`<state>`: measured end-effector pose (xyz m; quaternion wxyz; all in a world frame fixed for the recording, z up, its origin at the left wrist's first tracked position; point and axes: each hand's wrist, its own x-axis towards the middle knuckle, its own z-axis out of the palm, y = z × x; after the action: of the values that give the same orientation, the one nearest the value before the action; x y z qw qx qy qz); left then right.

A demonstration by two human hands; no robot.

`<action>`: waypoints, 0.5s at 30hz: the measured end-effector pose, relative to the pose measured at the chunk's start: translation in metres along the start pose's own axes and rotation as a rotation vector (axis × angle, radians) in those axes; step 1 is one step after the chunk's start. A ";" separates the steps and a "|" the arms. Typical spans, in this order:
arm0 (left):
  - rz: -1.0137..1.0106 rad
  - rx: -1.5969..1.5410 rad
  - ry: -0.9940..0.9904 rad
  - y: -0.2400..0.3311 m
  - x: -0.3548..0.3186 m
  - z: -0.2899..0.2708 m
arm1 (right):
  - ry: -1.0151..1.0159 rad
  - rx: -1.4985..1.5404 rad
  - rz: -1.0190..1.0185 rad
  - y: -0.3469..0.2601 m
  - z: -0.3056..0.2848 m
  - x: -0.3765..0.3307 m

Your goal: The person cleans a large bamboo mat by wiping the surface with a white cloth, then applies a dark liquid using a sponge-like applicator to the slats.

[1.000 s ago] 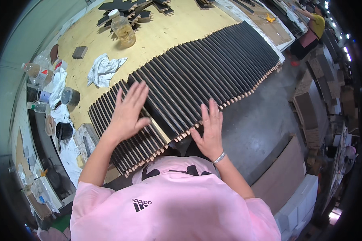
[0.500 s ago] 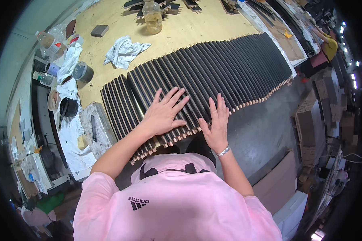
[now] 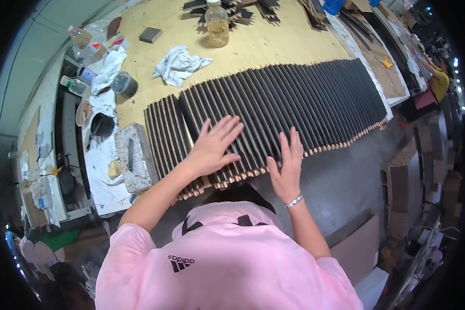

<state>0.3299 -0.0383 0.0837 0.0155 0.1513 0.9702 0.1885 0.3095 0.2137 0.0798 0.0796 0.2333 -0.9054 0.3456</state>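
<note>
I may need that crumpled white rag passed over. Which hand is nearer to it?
Left. The left hand lies flat on the dark slats, just below the white rag; the right hand is farther right.

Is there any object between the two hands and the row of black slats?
No. The left hand lies flat on the slats, and the right hand touches their near ends. Nothing visible is between.

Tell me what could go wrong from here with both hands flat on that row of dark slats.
1. The slats overhang the near edge of the table; pushing with the left hand or right hand might tip some off.
2. The leftmost slats already sit askew, so the row may fan out further.
3. The rag and bottle lie beyond the row; slats shoved away could hit them.
</note>
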 end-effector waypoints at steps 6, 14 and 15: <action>-0.205 0.067 0.428 -0.124 -0.036 -0.053 | -0.091 0.401 -0.143 -0.069 0.018 -0.007; 0.209 0.110 -0.017 -0.166 -0.036 -0.079 | -0.350 -0.074 -0.173 -0.164 0.099 -0.024; 0.297 0.107 -0.120 -0.156 -0.035 -0.089 | -0.353 -0.133 -0.112 -0.175 0.103 -0.023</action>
<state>0.3109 -0.2193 0.1077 0.0375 0.3045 0.9432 0.1275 0.4150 0.0401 0.0984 -0.0463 0.3345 -0.9118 0.2338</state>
